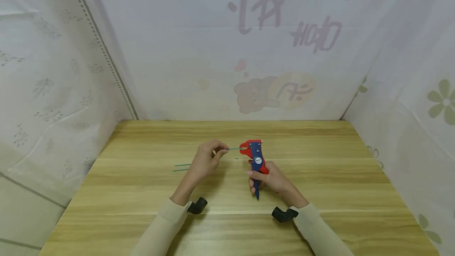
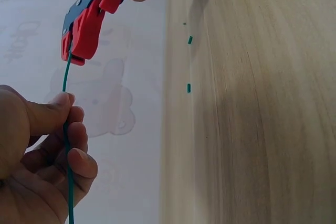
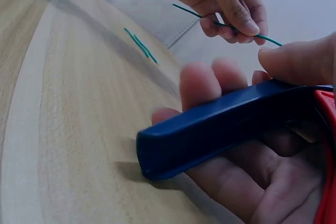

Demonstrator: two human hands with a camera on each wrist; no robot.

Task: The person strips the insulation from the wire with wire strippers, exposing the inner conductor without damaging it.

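Observation:
My left hand [image 1: 206, 159] pinches a green wire [image 2: 65, 80] between thumb and fingers. In the left wrist view, the wire's far end enters the red jaws of a wire stripper [image 1: 256, 157]. Its other end trails back past the palm. My right hand [image 1: 268, 179] grips the blue and red handles of this stripper, holding it upright above the table. In the right wrist view, fingers wrap the blue handle [image 3: 210, 124], with the thumb laid along its top. How deep the wire sits inside the stripper is hidden.
Two more green wires [image 3: 140, 45] lie on the wooden table [image 1: 142, 200], left of my left hand. Small green cut bits [image 2: 189, 88] are scattered under the stripper. Behind the table hangs a pale printed cloth [image 1: 177, 70], with more cloth at both sides.

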